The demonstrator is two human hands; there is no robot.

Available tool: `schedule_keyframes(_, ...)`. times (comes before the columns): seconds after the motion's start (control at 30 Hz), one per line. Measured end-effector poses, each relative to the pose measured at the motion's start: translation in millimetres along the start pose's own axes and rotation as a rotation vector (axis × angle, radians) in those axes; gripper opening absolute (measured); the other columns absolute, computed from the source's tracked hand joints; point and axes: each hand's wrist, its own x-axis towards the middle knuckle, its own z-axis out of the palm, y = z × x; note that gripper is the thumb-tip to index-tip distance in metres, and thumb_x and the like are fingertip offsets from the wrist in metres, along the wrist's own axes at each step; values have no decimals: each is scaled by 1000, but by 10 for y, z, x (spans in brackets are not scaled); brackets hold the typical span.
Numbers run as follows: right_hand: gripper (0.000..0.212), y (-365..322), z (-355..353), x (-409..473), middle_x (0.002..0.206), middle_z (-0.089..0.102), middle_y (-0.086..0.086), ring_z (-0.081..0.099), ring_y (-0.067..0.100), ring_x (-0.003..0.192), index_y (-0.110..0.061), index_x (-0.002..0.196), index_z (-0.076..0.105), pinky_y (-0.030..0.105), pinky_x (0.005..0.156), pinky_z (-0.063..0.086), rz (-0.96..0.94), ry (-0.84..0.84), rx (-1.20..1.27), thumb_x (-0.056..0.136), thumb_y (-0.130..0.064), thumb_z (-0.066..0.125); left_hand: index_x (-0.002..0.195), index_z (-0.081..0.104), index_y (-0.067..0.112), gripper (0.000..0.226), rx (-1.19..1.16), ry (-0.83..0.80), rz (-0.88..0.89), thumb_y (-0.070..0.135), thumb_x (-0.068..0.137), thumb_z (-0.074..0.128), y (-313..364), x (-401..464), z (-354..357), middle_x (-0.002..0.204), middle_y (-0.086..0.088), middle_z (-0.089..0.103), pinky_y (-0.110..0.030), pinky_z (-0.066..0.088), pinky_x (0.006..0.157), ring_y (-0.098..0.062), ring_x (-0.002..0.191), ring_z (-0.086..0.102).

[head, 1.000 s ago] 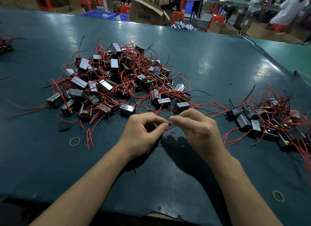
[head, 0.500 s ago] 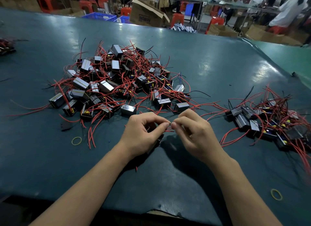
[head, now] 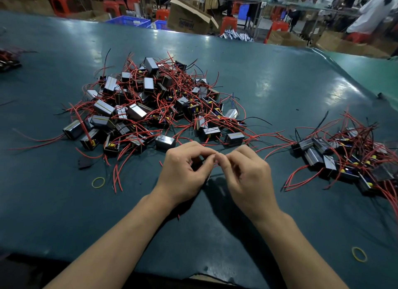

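Note:
My left hand (head: 183, 172) curls round a small dark box-shaped part (head: 197, 165), mostly hidden under its fingers. My right hand (head: 245, 174) meets it fingertip to fingertip and pinches the part's thin red wires (head: 216, 164) between thumb and forefinger. Both hands hover just above the dark green table (head: 64, 213), in front of a large pile of the same black parts with red wires (head: 155, 103). A smaller pile of these parts (head: 344, 159) lies to the right.
A yellow rubber band (head: 98, 182) lies left of my hands, another rubber band (head: 359, 254) near the front right. More wired parts (head: 8, 60) sit at the far left edge. Beyond the table stand cardboard boxes (head: 189, 17), red stools, blue crates and people.
My right hand has shifted slightly left so its fingertips now touch those of the left hand. The piles have not moved.

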Motion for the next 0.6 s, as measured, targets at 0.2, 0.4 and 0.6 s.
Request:
schedule_keyframes(0.2, 18, 215, -162, 76, 84, 61, 1, 54, 13, 62, -7, 103, 71, 22, 58, 42, -95, -63, 74, 85, -10, 75, 84, 76, 12, 9, -34, 2, -72, 4, 83, 73, 6, 7, -15, 77, 8, 68, -17, 45, 65, -5, 67, 60)
schedule_keyframes(0.4, 13, 261, -138, 137, 82, 66, 7, 62, 27, 65, -7, 99, 77, 39, 53, 51, -283, -64, 5, 87, -7, 70, 87, 77, 12, 8, -62, -46, -84, 6, 84, 73, -8, 17, -16, 78, 3, 70, -19, 46, 63, -11, 70, 63)
schedule_keyframes(0.6, 13, 202, -129, 133, 74, 59, 5, 52, 19, 61, -2, 86, 70, 33, 56, 45, -191, -137, 11, 91, -13, 66, 87, 78, 13, 7, -61, -93, -46, 9, 84, 74, -2, 7, -28, 78, 4, 70, -21, 47, 64, -11, 70, 63)
